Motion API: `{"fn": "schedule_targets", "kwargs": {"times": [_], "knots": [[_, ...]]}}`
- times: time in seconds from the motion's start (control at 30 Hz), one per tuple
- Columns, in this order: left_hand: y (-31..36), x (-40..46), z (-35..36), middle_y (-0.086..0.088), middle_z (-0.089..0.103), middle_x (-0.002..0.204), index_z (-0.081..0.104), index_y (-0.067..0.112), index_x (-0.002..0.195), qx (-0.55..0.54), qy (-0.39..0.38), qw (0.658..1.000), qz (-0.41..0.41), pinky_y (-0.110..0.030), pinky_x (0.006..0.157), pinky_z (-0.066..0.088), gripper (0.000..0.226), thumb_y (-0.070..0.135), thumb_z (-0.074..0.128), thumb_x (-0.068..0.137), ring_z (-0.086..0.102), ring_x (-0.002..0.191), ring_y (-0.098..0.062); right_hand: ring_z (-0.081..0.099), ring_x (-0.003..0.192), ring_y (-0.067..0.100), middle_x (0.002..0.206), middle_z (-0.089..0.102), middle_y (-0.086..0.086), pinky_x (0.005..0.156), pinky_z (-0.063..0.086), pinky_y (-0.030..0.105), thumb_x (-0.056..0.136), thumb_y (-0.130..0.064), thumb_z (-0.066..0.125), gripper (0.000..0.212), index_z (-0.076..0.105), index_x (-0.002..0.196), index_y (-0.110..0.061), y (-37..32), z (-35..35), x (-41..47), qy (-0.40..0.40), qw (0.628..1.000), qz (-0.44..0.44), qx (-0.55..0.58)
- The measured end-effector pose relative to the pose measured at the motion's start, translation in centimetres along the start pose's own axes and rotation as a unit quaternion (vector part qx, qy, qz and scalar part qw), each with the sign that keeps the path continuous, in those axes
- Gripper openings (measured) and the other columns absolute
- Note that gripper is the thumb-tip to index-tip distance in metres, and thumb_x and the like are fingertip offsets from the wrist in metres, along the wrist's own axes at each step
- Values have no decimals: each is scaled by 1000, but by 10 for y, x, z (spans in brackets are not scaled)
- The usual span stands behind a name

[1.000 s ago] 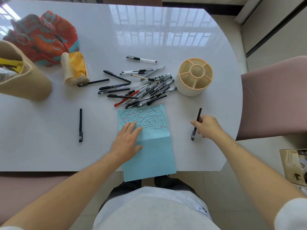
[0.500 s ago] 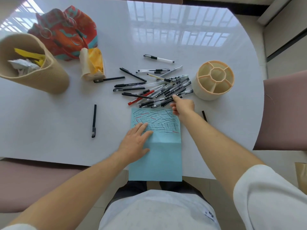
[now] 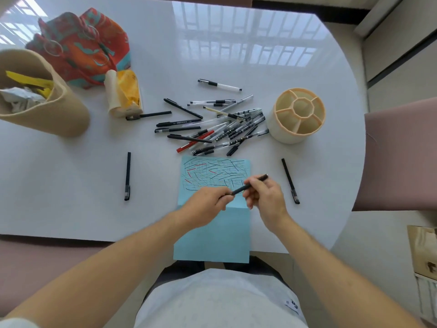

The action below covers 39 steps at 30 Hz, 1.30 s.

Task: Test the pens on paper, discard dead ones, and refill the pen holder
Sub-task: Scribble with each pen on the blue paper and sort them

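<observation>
Both hands over blue paper (image 3: pixel 212 233) | left hand (image 3: pixel 208 204) fingers pinch black pen (image 3: pixel 248 187) cap end, right hand (image 3: pixel 264 200) fingers clamp barrel | pull cap straight off, hold barrel steady | pen holder (image 3: pixel 279 133) stands beyond, right

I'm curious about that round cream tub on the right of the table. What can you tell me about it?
The pen holder is a round, cream-coloured tub, seemingly plastic, standing upright on the white table. Inside, thin walls split it into a central cell ringed by outer compartments, all of which look empty. It sits just right of the pen pile; no hand touches it.
</observation>
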State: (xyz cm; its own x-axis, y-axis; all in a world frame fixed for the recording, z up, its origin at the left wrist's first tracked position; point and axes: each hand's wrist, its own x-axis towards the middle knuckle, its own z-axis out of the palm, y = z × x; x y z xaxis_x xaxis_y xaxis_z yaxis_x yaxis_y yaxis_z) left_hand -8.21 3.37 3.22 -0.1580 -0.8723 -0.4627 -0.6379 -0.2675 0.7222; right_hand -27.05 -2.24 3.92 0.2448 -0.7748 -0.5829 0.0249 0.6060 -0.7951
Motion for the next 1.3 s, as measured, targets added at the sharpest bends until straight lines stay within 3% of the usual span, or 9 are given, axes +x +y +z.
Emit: {"fn": "schedule_targets", "kwargs": {"times": [0.13, 0.23, 0.33, 0.47, 0.63, 0.87, 1.07, 1.17, 1.3], "knots": [[-1, -3, 8, 7, 61, 79, 62, 20, 96, 66, -11, 996, 56, -36, 69, 45, 18, 33, 51, 101, 53, 75, -15, 53, 49, 21, 69, 65, 17, 47, 45, 30, 100, -11, 61, 16, 69, 88, -4, 26, 0, -20, -28, 999, 25, -9], [-6, -7, 11, 5, 62, 80, 62, 17, 94, 93, -5, 993, 73, -38, 67, 45, 18, 31, 53, 100, 54, 74, -18, 56, 49, 23, 70, 67, 19, 47, 48, 32, 95, -16, 64, 19, 74, 82, -5, 38, 6, -26, 2, 999, 34, 22], [-13, -10, 11, 3, 65, 83, 63, 17, 94, 112, 15, 992, 64, -36, 67, 44, 17, 31, 55, 100, 56, 76, -21, 55, 46, 21, 66, 66, 17, 44, 47, 31, 94, -15, 62, 20, 72, 81, -3, 46, 14, -21, 85, 995, 44, 33], [-60, -31, -15, 5, 68, 84, 67, 18, 91, 140, 77, 987, 13, -31, 68, 44, 15, 30, 60, 97, 61, 79, -21, 52, 42, 17, 63, 63, 14, 42, 44, 27, 97, -9, 58, 19, 66, 80, -4, 26, -36, -1, 245, 967, 40, 51], [-66, -35, -14, 7, 66, 93, 71, 20, 95, 165, 107, 979, 57, -35, 75, 51, 16, 35, 67, 93, 58, 93, -17, 69, 61, 22, 74, 75, 11, 57, 60, 29, 97, -5, 63, 12, 73, 91, -7, 36, -19, -12, 116, 989, -51, -83], [-66, -24, 1, 9, 61, 100, 75, 25, 101, 156, 99, 981, 63, -32, 75, 52, 18, 38, 66, 93, 56, 95, -12, 73, 75, 17, 95, 74, -17, 73, 61, 34, 92, -8, 65, 21, 76, 89, -26, 65, 4, -22, 48, 955, -170, -237], [-73, -19, 5, 12, 55, 91, 76, 30, 102, 154, 108, 981, 35, -25, 68, 45, 16, 39, 68, 91, 53, 84, -9, 73, 88, 6, 97, 74, -19, 83, 58, 20, 92, -9, 65, 14, 76, 98, -15, 69, 0, -21, 55, 919, -232, -315], [-73, -19, 6, 13, 54, 89, 76, 31, 100, 153, 115, 981, 32, -22, 66, 40, 15, 39, 69, 89, 51, 80, -6, 71, 87, 1, 98, 75, -6, 77, 57, 14, 93, -5, 65, 15, 76, 99, -13, 65, -12, -18, 102, 909, -226, -336], [-71, -18, 8, 15, 54, 90, 75, 33, 100, 150, 126, 981, 11, -22, 65, 39, 15, 42, 69, 89, 51, 81, -7, 72, 87, 5, 100, 76, -1, 76, 58, 16, 94, -4, 64, 14, 75, 101, -11, 61, -13, -20, 95, 912, -225, -329]]}}
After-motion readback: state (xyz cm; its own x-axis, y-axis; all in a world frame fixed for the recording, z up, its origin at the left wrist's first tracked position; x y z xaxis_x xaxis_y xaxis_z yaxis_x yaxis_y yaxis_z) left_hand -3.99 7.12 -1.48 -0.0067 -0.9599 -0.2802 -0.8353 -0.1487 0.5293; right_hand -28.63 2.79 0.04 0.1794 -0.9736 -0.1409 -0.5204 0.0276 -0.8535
